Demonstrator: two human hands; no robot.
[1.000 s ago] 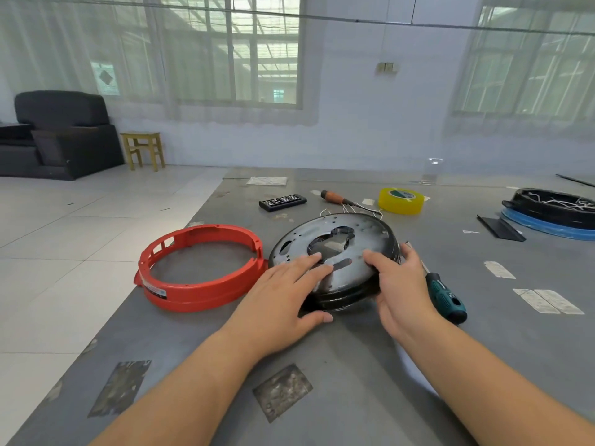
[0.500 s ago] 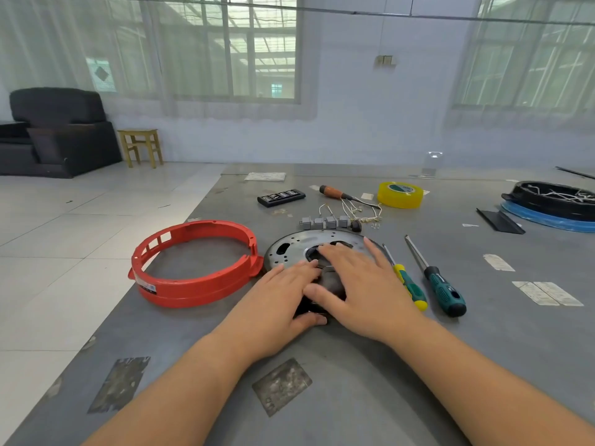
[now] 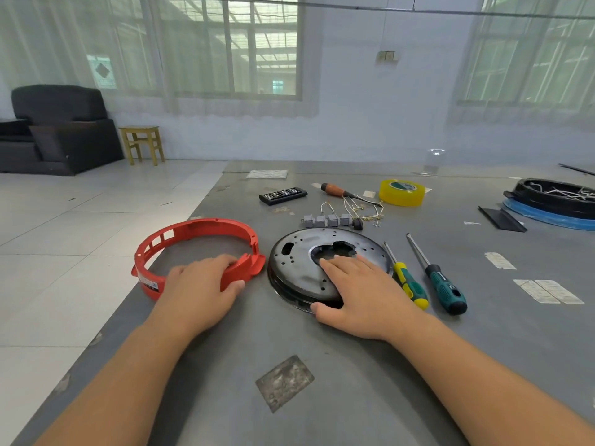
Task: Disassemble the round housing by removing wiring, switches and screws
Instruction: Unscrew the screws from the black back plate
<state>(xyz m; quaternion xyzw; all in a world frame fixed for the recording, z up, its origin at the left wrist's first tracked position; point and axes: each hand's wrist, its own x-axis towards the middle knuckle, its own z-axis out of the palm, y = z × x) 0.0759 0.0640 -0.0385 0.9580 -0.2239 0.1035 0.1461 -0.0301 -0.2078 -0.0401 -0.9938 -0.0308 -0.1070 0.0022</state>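
Note:
The round metal housing plate [image 3: 299, 252] lies flat on the grey table, dark and full of holes, with a cut-out in its middle. My right hand [image 3: 363, 291] rests flat on it, fingers straight toward the cut-out and thumb at the near rim. Left of the plate sits the red plastic ring [image 3: 193, 228], touching the plate's edge. My left hand [image 3: 196, 291] grips the ring's near wall, fingers over the rim and thumb outside. A row of grey switches [image 3: 325, 220] with thin wires [image 3: 357, 210] lies loose behind the plate.
Two screwdrivers lie right of the plate: a yellow-green one [image 3: 409, 281] and a teal one [image 3: 444, 284]. Behind are an orange-handled screwdriver [image 3: 335, 190], yellow tape [image 3: 401, 192] and a black bit case [image 3: 282, 195]. Another black housing [image 3: 553, 197] sits far right. The table's left edge runs just past the ring.
The plate, tilted up a second ago, now lies flat. My left hand has left the plate and taken hold of the red ring. My right hand stays on the plate.

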